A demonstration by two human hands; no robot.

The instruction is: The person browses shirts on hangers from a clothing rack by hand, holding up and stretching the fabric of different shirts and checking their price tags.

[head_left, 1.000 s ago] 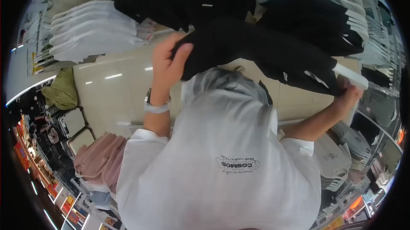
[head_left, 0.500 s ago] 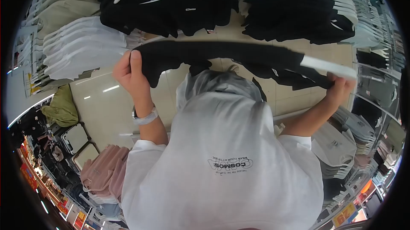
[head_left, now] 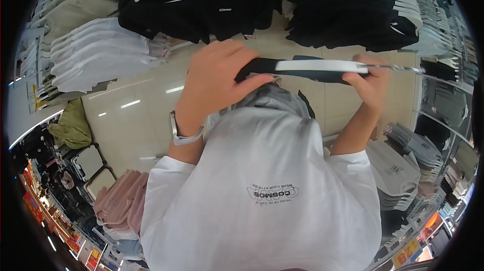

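Now | left hand (head_left: 217, 77) pinches black garment (head_left: 264, 65) | right hand (head_left: 372, 83) grips white hanger (head_left: 320, 66) | both things between hands

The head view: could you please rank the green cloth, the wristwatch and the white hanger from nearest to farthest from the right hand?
1. White hanger: held in the right hand.
2. Wristwatch: on the wrist of the left hand.
3. Green cloth: at the far left, beyond the wristwatch.
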